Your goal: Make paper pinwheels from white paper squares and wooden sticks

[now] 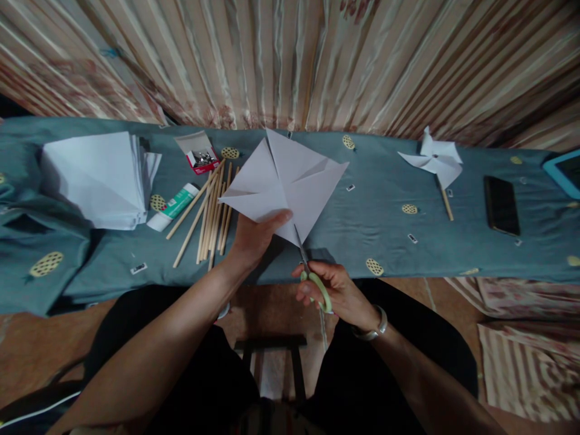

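Observation:
My left hand (259, 237) grips a white square of paper (303, 163) near its lower edge, thumb on top and the other fingers hidden beneath. Slits run inward from the corners of the sheet. In my right hand (338, 284) are scissors (322, 291) with light green handles, my fingers through the loops. Their blades meet the paper at the corner nearest me. Just left of the sheet lies a bunch of wooden sticks (209, 220), partly overlapped by the paper.
A stack of white paper (97, 181) lies at the left. Beside it are a glue stick (174, 208) and an open red-and-white box (199, 154) of small metal pins. To the right are a paper pinwheel (437, 158), a phone (501, 205) and a blue-edged device (566, 172).

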The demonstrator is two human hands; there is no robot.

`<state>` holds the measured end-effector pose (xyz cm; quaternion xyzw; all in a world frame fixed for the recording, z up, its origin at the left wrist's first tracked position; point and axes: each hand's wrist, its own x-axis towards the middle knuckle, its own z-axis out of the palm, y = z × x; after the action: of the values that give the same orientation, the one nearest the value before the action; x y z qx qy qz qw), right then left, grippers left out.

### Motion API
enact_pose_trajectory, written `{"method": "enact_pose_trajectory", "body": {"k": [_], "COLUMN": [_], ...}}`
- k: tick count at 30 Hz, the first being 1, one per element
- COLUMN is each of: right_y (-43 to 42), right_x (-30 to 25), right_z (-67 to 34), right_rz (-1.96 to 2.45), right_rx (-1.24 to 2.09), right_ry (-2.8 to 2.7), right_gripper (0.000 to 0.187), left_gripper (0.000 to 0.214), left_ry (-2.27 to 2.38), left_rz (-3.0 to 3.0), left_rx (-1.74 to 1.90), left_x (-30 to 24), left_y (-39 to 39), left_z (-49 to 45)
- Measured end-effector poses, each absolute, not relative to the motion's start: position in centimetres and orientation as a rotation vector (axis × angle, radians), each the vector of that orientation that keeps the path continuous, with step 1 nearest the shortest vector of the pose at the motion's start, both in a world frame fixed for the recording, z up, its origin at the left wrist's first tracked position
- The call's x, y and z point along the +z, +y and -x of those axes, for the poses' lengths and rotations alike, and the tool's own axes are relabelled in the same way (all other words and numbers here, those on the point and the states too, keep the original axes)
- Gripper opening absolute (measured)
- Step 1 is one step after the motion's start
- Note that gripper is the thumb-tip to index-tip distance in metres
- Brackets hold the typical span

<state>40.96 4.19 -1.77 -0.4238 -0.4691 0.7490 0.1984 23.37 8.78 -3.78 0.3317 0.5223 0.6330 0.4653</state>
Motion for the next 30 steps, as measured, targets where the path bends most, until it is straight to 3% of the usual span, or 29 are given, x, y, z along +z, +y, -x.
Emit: {"method": "enact_pose_trajectory", "body": {"k": [30], "right_y": [4.01], "right_x": [-2.0], "right_z": [-40.8], "right_rz": [1.276], "right_rx": [2.107], "right_ry": [-1.227], "right_gripper": [0.041], "left_gripper": [0.043], "left_ry": [1.258], "left_rz": [-0.774], "left_rx": [1.577], "left_x": [-3.6], "left_y": [8.75], "left_z": [-23.45]}}
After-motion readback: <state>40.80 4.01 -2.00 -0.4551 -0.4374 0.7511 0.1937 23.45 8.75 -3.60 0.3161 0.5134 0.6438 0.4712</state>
